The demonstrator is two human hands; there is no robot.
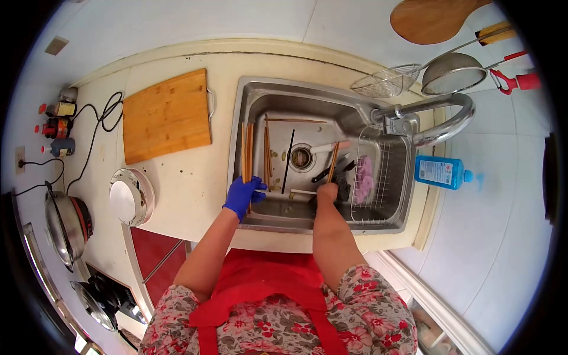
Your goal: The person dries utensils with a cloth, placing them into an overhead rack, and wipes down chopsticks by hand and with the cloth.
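My left hand (242, 196), in a blue glove, is closed around a bundle of wooden chopsticks (247, 154) that stands up along the sink's left wall. Bare and over the front of the basin, my right hand (326, 192) grips more chopsticks (333, 162), which point away from me. Beside it lies a dark scrubbing pad (341, 184); whether my fingers touch it I cannot tell. Loose chopsticks (268, 155), a black chopstick (288, 161) and knives (322, 173) lie on the floor of the steel sink (236, 124), around the drain (300, 157).
A wire rack (378, 171) with a pink cloth (364, 180) hangs in the sink's right side, near the faucet (455, 112). A blue bottle (441, 171) stands right of the sink. On the left are a cutting board (167, 117) and stacked bowls (131, 197). Strainers (454, 74) hang at upper right.
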